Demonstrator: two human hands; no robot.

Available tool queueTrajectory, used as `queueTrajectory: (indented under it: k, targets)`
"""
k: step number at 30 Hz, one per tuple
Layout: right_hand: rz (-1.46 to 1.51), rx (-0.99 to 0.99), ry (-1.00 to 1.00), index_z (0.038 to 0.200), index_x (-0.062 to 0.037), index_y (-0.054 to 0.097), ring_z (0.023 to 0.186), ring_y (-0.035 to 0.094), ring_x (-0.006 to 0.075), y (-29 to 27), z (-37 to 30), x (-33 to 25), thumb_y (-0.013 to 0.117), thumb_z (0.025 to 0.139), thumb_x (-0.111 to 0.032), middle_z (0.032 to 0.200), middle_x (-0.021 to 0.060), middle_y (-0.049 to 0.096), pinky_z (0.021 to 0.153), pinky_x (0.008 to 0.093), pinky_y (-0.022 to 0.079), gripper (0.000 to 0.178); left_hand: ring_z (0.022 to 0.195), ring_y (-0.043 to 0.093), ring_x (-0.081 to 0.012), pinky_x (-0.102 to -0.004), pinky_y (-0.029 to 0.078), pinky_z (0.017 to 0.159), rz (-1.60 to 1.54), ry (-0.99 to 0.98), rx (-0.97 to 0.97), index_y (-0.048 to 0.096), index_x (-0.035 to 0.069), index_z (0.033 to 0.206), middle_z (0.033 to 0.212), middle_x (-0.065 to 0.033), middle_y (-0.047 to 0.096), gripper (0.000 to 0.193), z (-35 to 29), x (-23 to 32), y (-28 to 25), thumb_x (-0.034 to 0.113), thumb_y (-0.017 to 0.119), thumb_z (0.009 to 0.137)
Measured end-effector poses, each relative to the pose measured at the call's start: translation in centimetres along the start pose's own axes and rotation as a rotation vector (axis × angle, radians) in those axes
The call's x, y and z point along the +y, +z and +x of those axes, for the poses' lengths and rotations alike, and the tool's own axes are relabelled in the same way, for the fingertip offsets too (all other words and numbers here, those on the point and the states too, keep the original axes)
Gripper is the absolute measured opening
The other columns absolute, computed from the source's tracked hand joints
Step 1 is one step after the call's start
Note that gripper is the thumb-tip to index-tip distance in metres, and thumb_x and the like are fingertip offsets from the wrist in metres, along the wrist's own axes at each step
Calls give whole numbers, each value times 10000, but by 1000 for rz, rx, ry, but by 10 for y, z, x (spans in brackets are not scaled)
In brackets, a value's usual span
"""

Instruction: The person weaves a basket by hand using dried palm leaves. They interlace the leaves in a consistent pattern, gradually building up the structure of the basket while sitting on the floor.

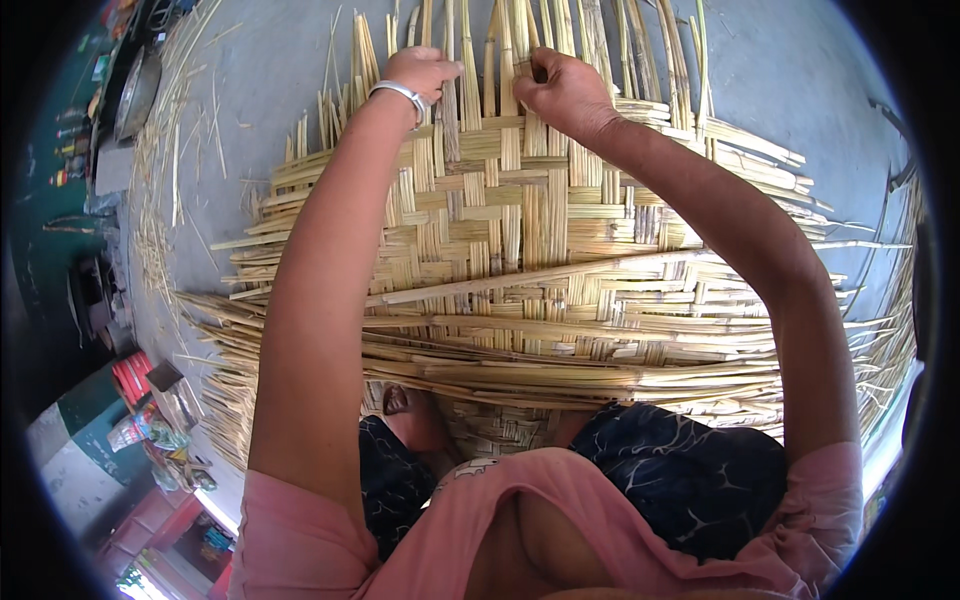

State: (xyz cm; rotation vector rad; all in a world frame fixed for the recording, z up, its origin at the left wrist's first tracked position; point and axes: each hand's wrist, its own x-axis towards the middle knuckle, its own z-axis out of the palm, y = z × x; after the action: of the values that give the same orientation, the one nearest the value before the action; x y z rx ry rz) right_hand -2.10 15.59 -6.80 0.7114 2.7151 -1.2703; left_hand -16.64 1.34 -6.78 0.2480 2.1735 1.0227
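Left arm [325, 270]: reaching forward, almost straight. Left wrist [405, 100]: angled slightly inward. Left hand [418, 72]: back uppermost, fingers directed rightward; grip partly hidden.
Right arm [745, 205]: elbow bent outward, forearm slanting in toward the left. Right hand [572, 95]: near the left, apart from it; fingers curled, fingertip contact unclear.

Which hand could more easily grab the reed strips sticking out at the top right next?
Probably the right hand: it's nearer those reed strips. The left hand is farther left and would likely have to cross past it.
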Motion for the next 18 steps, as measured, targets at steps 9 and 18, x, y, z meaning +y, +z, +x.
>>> queueTrajectory:
  k: [9, 18]
  targets:
    - [54, 1, 15, 969, -70, 597, 792, 632, 251, 4, 4, 4, 534, 816, -315, 831, 105, 652, 775, 370, 498, 296, 892, 572, -170, -319, 489, 804, -106, -25, -55, 465, -18, 1192, 986, -96, 562, 460, 8, -10, 10, 195, 657, 832]
    - [-13, 21, -19, 936, -54, 581, 714, 610, 205, 12, 6, 8, 563, 827, -309, 774, 97, 628, 716, 342, 491, 278, 867, 526, -147, -291, 433, 788, -295, 93, 51, 503, -36, 1182, 1004, -88, 585, 357, 2, -36, 35, 140, 559, 877]
